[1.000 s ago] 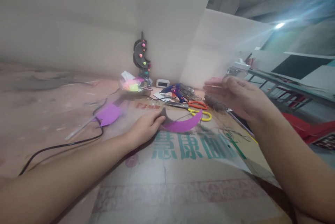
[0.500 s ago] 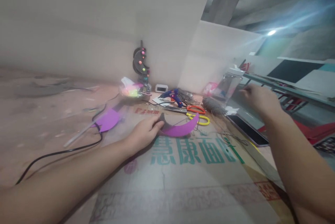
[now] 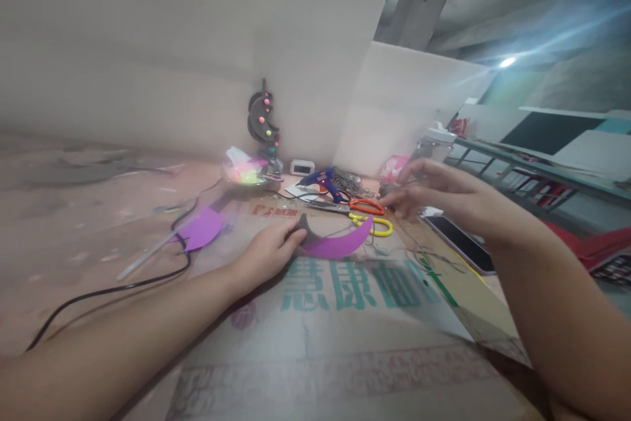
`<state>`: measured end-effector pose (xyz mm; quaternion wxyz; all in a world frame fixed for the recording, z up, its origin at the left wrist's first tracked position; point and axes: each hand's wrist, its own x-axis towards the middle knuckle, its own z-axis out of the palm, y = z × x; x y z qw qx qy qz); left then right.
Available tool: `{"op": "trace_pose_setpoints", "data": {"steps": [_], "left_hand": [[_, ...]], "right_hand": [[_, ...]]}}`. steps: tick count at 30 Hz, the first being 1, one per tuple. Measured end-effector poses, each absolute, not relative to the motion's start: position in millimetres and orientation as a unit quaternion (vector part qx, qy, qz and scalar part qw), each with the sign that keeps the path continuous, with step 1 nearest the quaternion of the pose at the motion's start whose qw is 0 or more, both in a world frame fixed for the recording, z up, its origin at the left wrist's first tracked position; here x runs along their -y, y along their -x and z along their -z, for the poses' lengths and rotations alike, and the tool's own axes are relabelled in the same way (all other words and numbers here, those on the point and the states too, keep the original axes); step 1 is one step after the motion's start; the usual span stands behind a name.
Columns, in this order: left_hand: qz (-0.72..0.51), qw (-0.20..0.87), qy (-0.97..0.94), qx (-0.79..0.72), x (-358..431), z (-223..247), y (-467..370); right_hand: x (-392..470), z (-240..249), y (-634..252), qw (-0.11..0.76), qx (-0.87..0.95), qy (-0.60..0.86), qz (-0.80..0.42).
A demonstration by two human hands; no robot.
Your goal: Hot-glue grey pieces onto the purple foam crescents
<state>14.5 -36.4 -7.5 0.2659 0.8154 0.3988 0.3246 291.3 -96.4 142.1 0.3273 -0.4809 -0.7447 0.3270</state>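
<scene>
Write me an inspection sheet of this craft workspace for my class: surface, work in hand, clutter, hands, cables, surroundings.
Surface: printed sheet with green characters, lying on a pinkish tabletop.
Work in hand: purple crescent, dark grey at its left end.
Clutter: blue glue gun, orange scissor handle and yellow scissor handle beyond the crescent; phone at right; purple cutout at left.
Hands: left hand holds the crescent's left end; right hand raised, grip unclear.
Cables: black cable curves across the left side, reaching the cutout.
Surroundings: pale upright panel behind; bright light and red seat at right.
</scene>
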Motion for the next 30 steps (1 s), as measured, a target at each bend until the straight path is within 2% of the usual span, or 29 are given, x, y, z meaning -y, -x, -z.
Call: {"op": "trace_pose_setpoints", "data": {"steps": [4, 18, 26, 30], "left_hand": [[-0.326, 0.272, -0.813, -0.399, 35.8, 7.9, -14.8], [-0.318, 0.270, -0.812, -0.408, 35.4, 7.0, -15.3], [-0.327, 0.266, -0.819, -0.389, 34.5, 9.5, -14.3], [-0.326, 0.267, -0.816, -0.395, 35.4, 8.2, -14.3]], "right_hand": [[113.5, -141.3, -271.1, 0.293, 0.784, 0.475, -0.273], [120.1, -134.8, -257.9, 0.209, 0.837, 0.461, -0.206], [125.3, -133.2, -255.4, 0.206, 0.814, 0.460, -0.289], [131.6, -137.7, -257.7, 0.155, 0.853, 0.397, -0.301]]}}
